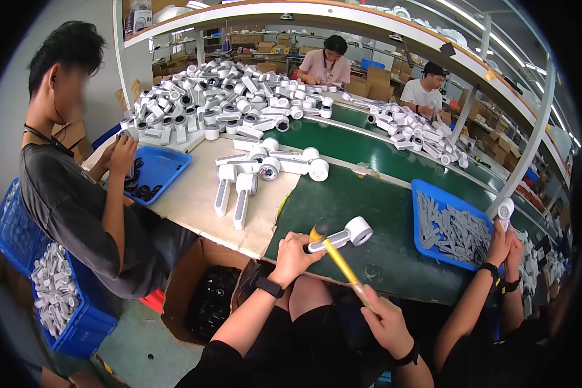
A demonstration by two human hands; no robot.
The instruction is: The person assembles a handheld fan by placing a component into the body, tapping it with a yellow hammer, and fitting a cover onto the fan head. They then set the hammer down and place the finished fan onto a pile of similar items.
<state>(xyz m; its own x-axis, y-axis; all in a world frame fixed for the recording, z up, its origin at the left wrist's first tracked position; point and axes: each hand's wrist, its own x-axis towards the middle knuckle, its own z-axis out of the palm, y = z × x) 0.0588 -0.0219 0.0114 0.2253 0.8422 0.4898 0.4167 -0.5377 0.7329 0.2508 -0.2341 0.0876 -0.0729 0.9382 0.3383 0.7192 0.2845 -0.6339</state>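
On the green work surface lies a white handheld device (358,231) with a round head and a grey strip along its handle. My left hand (293,258) is closed around the handle's end, the round head pointing away to the right. A small mallet (344,268) with a yellow handle is gripped in my right hand (388,324), near the handle's lower end. Its dark and yellow head is over the device's handle, close to my left fingers; whether it touches cannot be made out. Several similar white devices (244,193) lie beyond my left hand on brown cardboard.
A large pile of white devices (207,97) stands at the back left. At right is a blue tray (415,226) of grey strips, beside a co-worker's hands (503,249) holding a device. Another person sits left by a blue tray (182,161). A cardboard box (174,304) holds black parts.
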